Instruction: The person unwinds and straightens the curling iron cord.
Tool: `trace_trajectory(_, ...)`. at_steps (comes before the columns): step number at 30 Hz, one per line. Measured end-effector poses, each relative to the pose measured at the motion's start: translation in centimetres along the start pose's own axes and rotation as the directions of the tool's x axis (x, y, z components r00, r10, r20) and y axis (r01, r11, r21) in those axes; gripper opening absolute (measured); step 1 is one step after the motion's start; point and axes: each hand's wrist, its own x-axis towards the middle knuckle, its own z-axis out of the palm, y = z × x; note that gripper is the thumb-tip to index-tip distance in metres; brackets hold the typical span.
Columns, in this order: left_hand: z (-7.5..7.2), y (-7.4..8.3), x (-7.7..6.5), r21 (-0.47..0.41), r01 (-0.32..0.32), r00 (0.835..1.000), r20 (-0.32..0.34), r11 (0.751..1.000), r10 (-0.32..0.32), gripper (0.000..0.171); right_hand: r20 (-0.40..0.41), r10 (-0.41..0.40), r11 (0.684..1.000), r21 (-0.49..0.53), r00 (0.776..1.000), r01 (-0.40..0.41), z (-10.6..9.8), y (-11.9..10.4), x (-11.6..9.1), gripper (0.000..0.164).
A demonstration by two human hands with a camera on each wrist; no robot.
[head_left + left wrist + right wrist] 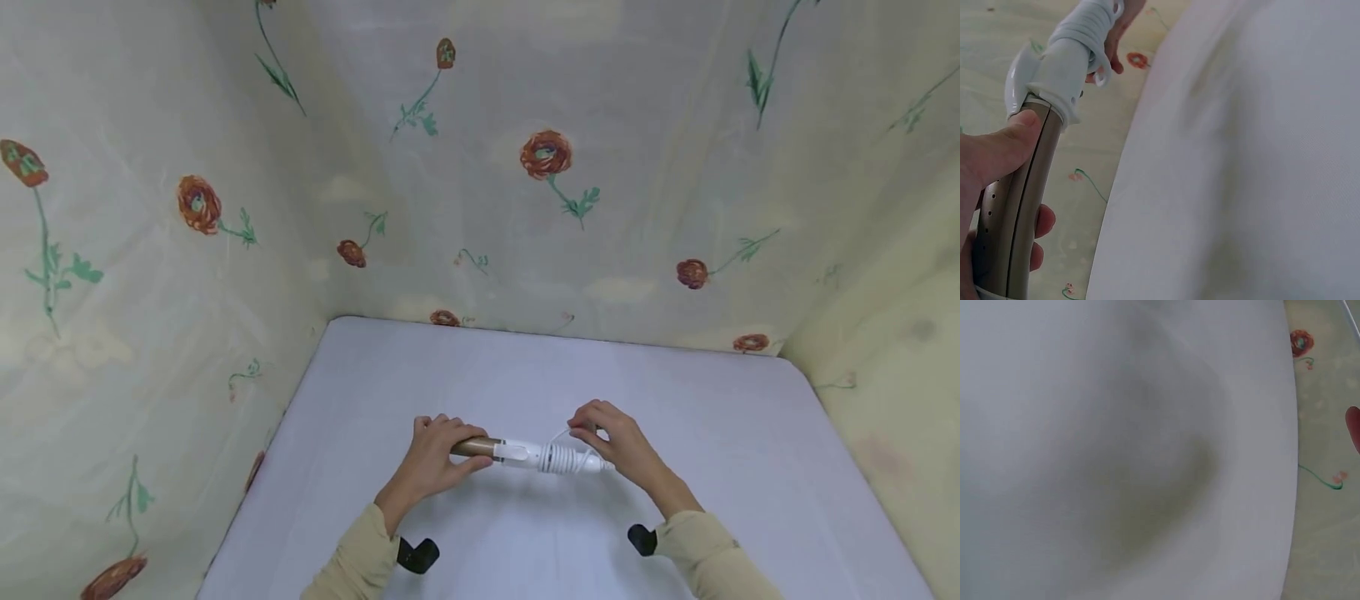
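A white curling iron with a gold-brown barrel is held up above the table, lying roughly level across the head view. My left hand grips the barrel, its thumb on the near side and fingertips showing past the far edge in the left wrist view. White cord is wound in several loops round the handle. With thumb and fingers my right hand pinches a loose stretch of that cord just above the handle's end. The right wrist view catches only a fingertip at its right edge.
Beneath the hands is a white table with rounded corners. Flower-printed cloth hangs round its back and sides. Black wrist mounts show below the left sleeve and beside the right sleeve.
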Motion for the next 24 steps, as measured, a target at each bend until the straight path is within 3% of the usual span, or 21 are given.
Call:
trace_trajectory(5,-0.3,-0.1,0.2,-0.019,0.010,1.000,0.023,1.000,-0.010,0.036,0.018,0.063,0.998,0.017,0.998,-0.064,0.9,0.3,-1.4,0.025)
trace_trajectory(10,-0.3,-0.1,0.4,-0.056,0.008,1.000,0.019,0.998,-0.007,0.034,0.006,0.100,0.990,-0.103,0.995,-0.099,1.7,0.3,-2.6,0.036)
trace_trajectory(18,-0.1,0.1,0.6,-0.043,-0.004,1.000,-0.002,0.999,0.003,0.036,-0.042,0.141,0.974,-0.175,0.989,-0.146,3.7,-0.5,-3.3,0.034)
trace_trajectory(24,-0.6,0.2,1.0,-0.046,0.033,0.999,-0.004,0.998,-0.034,0.036,-0.001,0.131,0.961,-0.244,0.991,-0.127,4.9,-1.7,-3.7,0.017)
